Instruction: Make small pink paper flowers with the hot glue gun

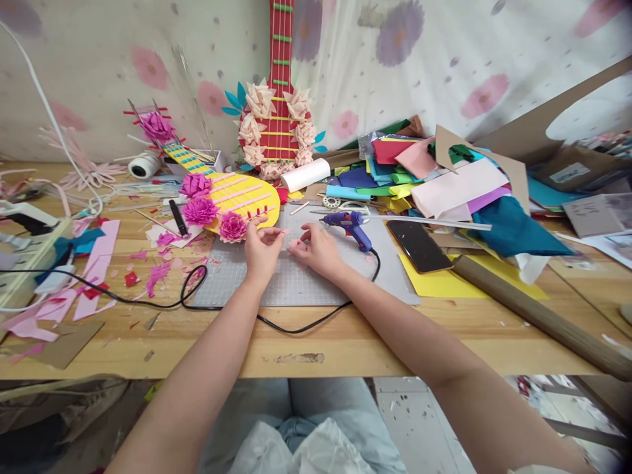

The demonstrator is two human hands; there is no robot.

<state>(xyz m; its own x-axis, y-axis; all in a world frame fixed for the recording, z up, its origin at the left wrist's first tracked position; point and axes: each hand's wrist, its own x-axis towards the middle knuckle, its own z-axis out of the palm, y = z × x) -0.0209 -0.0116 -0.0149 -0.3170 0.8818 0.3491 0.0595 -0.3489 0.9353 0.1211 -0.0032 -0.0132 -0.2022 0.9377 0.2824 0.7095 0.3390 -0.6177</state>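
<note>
My left hand (263, 247) and my right hand (316, 249) rest close together on a grey cutting mat (296, 280). Both are pinched on a small pale strip (287, 232) held between their fingertips. Just beyond my left hand lies a yellow paper guitar (237, 197) with pink stripes and magenta paper flowers (200, 210). A blue glue gun (351, 226) lies right behind my right hand, its black cord (276, 322) looping across the mat.
A red paper guitar (277, 99) with cream flowers leans on the back wall. A black phone (418, 245) lies on yellow paper, beside a heap of coloured sheets (444, 184) and a cardboard tube (533, 313). Pink scraps (93, 276), a power strip (29, 257) and a white roll (305, 175) lie around.
</note>
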